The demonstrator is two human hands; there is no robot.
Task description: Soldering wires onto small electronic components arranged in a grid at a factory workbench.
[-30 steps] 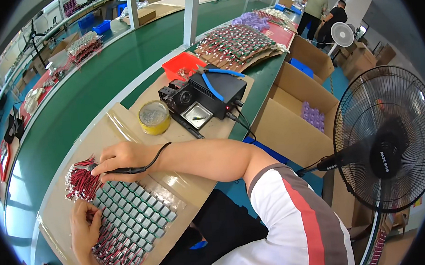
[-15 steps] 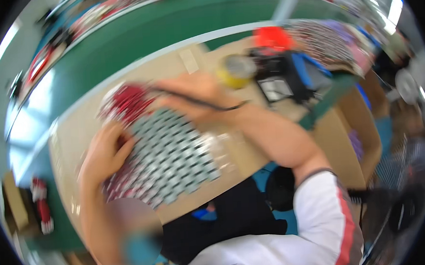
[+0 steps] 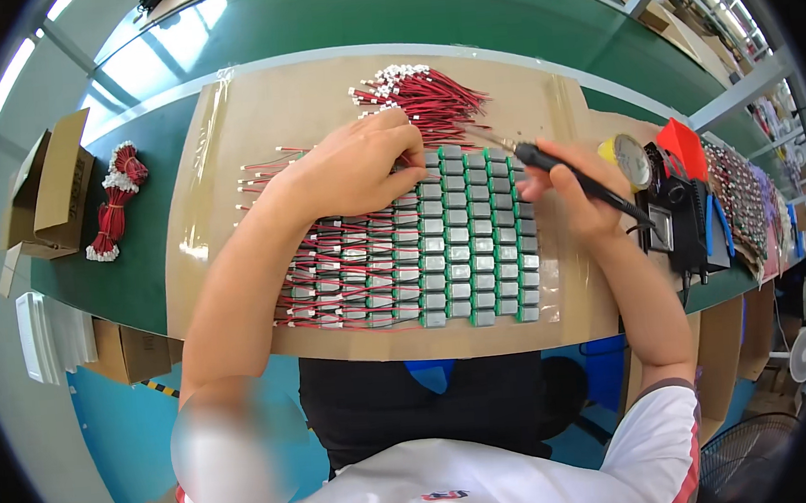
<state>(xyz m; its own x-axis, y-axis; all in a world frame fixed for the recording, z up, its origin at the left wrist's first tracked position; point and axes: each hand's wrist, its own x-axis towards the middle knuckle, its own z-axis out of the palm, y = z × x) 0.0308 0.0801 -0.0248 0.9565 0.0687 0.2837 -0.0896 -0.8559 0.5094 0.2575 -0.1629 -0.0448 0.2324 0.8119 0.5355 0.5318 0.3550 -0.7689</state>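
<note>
Rows of small silvery cells with green end strips point(image 3: 483, 255) lie in a grid on the cardboard. Red and black wires with white connectors point(image 3: 331, 289) spread over the grid's left part. My left hand point(image 3: 360, 166) rests over its upper left corner, thumb and fingers pinched; whatever is between the fingertips is hidden. At the grid's upper right, my right hand point(image 3: 590, 192) grips a black soldering iron point(image 3: 560, 163), its metal tip angled up-left toward the loose wires. Just beyond the grid lies a pile of red wires with white connectors point(image 3: 444, 99).
A yellow tape roll point(image 3: 628, 161), a red container point(image 3: 683, 146) and a black soldering station point(image 3: 686, 222) stand to the right. On the left are an open cardboard box point(image 3: 57, 187) and a tied wire bundle point(image 3: 116, 201). A green bench point(image 3: 331, 27) runs behind.
My view has swung and steadied, so the grid now appears upright and further right. My right hand with the iron has drawn away from the wire pile to the grid's right side.
</note>
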